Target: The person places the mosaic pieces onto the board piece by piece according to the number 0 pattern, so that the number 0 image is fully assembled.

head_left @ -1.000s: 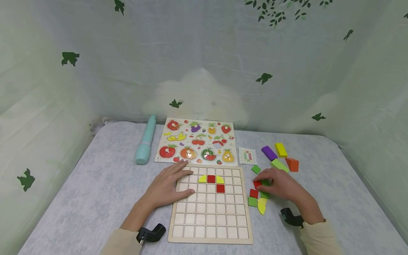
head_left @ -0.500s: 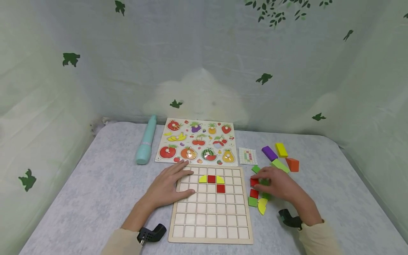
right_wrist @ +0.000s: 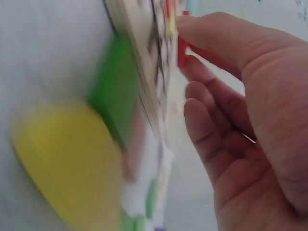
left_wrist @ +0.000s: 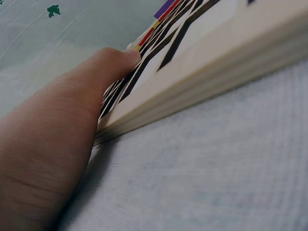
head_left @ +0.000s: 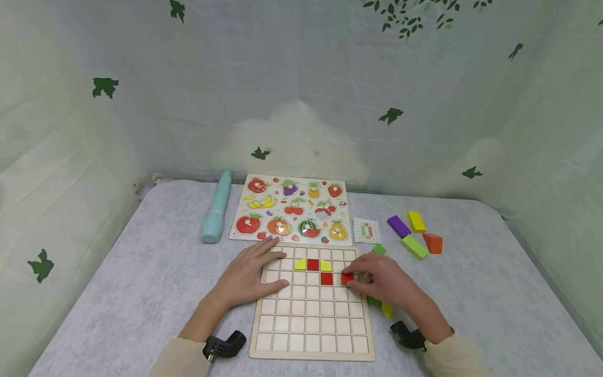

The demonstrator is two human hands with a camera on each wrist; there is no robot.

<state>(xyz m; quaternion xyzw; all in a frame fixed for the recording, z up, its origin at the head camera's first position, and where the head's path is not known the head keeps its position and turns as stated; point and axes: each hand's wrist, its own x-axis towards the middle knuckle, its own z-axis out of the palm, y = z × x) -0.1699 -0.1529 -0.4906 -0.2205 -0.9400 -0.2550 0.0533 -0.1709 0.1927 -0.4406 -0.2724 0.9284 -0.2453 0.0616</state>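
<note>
A wooden grid board [head_left: 311,345] lies flat in the head view, holding two yellow quarter-round pieces [head_left: 300,264] and two red squares [head_left: 326,278] in its upper cells. My left hand [head_left: 247,275] rests on the board's left edge, fingers spread; its thumb [left_wrist: 113,62] lies over the rim in the left wrist view. Between thumb and fingertips my right hand [head_left: 386,280] pinches a red square block [head_left: 347,278] over the board's right columns. The right wrist view shows that red block [right_wrist: 182,50] held above the board's surface.
Green pieces [head_left: 379,250] and a yellow piece [head_left: 387,310] lie right of the board, partly behind my right hand. Purple [head_left: 399,226], yellow [head_left: 416,222], light green [head_left: 414,246] and orange [head_left: 433,243] blocks sit farther back. Behind are a pattern card [head_left: 366,231], fruit puzzle [head_left: 292,209] and teal bottle [head_left: 216,209].
My right hand has picked up a red square from the pieces at the right and carried it left over the board. The left hand has stayed in place.
</note>
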